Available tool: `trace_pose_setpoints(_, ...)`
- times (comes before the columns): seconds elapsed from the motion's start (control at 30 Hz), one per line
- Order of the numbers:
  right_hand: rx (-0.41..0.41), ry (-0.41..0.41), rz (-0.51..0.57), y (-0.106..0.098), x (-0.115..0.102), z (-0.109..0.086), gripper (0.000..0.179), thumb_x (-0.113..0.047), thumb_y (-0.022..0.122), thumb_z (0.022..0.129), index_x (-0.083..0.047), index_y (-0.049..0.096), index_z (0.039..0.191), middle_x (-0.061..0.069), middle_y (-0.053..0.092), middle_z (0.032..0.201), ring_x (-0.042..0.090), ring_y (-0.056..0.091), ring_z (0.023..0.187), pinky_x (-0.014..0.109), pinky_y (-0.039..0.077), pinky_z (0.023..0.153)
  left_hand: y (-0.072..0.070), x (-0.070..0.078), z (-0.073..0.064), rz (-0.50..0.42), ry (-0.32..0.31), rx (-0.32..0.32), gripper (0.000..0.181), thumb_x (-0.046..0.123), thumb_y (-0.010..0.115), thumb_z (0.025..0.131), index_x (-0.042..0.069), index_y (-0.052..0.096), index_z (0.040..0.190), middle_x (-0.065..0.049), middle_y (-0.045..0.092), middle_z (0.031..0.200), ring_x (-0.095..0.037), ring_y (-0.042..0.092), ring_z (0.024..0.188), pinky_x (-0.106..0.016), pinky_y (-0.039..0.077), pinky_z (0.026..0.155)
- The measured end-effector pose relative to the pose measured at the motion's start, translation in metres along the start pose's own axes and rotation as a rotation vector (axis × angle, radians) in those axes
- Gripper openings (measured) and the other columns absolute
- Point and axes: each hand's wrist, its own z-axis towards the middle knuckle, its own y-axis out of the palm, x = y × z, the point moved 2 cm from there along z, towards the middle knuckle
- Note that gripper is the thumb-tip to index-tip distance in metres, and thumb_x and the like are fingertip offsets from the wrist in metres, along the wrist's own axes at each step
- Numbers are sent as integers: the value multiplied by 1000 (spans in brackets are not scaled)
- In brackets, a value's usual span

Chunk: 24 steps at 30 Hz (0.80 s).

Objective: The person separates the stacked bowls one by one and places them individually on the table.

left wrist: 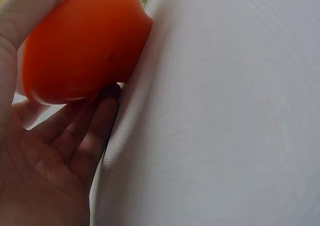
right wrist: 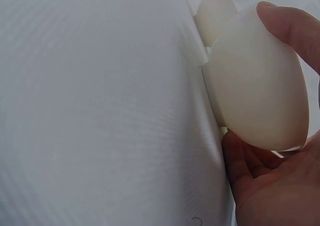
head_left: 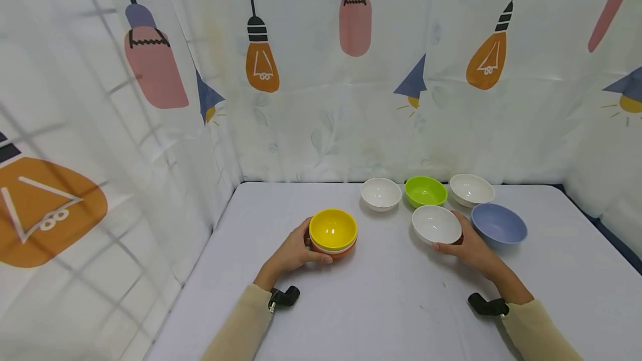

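Note:
My left hand (head_left: 295,250) holds a stack of three bowls from its left side, thumb at the front. A yellow bowl (head_left: 333,228) sits on top, a white rim shows beneath it, and an orange bowl (left wrist: 87,48) forms the bottom. In the left wrist view the fingers curve behind the orange bowl, low against the tablecloth. My right hand (head_left: 473,249) grips a white bowl (head_left: 436,224) from its right, with the thumb at the near rim. The right wrist view shows this bowl upright, its base at the tablecloth and the other fingers behind it.
Along the back of the white-covered table (head_left: 371,305) stand a white bowl (head_left: 380,194), a green bowl (head_left: 426,191) and another white bowl (head_left: 471,189). A blue bowl (head_left: 499,224) is just right of my right hand. Patterned curtains (head_left: 311,116) enclose the table's back and sides.

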Motion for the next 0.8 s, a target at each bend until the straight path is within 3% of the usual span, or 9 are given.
trace_pose_setpoints(0.5,3,47,-39,0,-6,-3,128,-41,84,84,-4,-10,162,34,16,162,52,28,144,73,31,112,0,-3,2,-7,7,-6,100,38,97,68,33,41,150,10,54,146,-17,56,128,-47,46,112)
trace_pose_setpoints(0.8,42,10,-62,-2,-15,-4,129,-40,85,83,-6,-10,162,35,12,163,54,26,144,74,31,112,0,-2,2,-7,3,-11,100,37,96,69,31,41,151,9,54,146,-18,56,129,-47,46,113)
